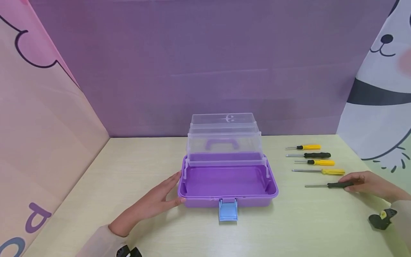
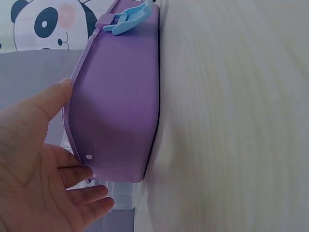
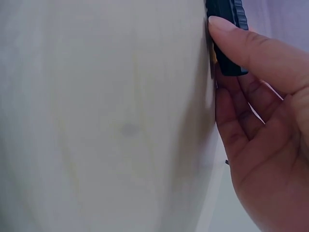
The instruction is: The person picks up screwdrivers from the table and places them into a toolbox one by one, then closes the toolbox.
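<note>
A purple toolbox (image 1: 202, 202) stands on the table with its clear lid (image 1: 205, 142) raised and its blue latch (image 1: 228, 212) hanging down in front. No contents show inside. At the box's left end, my left hand (image 1: 157, 200) rests with fingers extended, and in the left wrist view its thumb (image 2: 58, 96) lies at the rim. Far to the right, my right hand (image 1: 369, 184) pinches the handle end of a black-handled screwdriver (image 1: 337, 185), whose shaft points left. In the right wrist view the thumb presses the ribbed black handle (image 3: 227, 43), close over the table.
Behind the held screwdriver lie several more in a column: a yellow one (image 1: 333, 171), a yellow-and-black one (image 1: 322, 162), a black one (image 1: 317, 155) and another yellow-and-black one (image 1: 310, 147). A purple cloth wall (image 1: 144, 89) closes off the back, with printed panels at both sides.
</note>
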### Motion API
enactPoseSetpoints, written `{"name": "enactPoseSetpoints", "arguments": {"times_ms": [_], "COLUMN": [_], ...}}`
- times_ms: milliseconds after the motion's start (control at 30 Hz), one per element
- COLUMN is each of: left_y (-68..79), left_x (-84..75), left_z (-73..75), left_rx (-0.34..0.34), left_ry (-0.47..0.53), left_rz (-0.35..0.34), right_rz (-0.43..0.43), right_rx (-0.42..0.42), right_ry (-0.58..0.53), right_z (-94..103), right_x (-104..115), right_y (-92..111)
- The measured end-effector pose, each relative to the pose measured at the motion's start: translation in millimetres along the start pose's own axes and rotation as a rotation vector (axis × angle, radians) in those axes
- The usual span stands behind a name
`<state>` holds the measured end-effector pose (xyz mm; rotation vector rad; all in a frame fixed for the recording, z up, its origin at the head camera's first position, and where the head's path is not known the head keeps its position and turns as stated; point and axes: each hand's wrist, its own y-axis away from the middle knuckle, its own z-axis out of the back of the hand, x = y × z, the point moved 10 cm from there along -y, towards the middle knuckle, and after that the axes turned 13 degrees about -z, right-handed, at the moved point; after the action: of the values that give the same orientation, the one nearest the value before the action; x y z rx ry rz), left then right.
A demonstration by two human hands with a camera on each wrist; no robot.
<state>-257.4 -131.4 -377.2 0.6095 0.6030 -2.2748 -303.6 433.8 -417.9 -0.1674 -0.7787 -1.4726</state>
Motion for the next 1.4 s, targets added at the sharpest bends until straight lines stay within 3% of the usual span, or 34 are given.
{"name": "enactPoseSetpoints", "arguments": {"times_ms": [233,667,900,1400], "left_y": [0.5,-0.3,0.1,-0.2], "left_x": [0.9,2.0,0.7,-0.4], "left_z": [-0.6,-1.4,-0.9,-1.0], "left_rx": [0.000,0.007,0.004,-0.001], "left_ry": [0.015,0.026,0.026,0.022], "left_rz": [0.008,0.010,0.009,0.001], "right_rz": [-0.063,-0.025,0.034,-0.051], "right_rx": [-0.010,-0.073,-0.157,-0.197], "right_ry": [0.010,0.054,0.068,0.129], "right_z": [-0.5,2.3,8.1,12.5], "right_x": [-1.4,2.2,4.2,-3.8], "right_y": [-1.3,2.8,6.8,8.2]}}
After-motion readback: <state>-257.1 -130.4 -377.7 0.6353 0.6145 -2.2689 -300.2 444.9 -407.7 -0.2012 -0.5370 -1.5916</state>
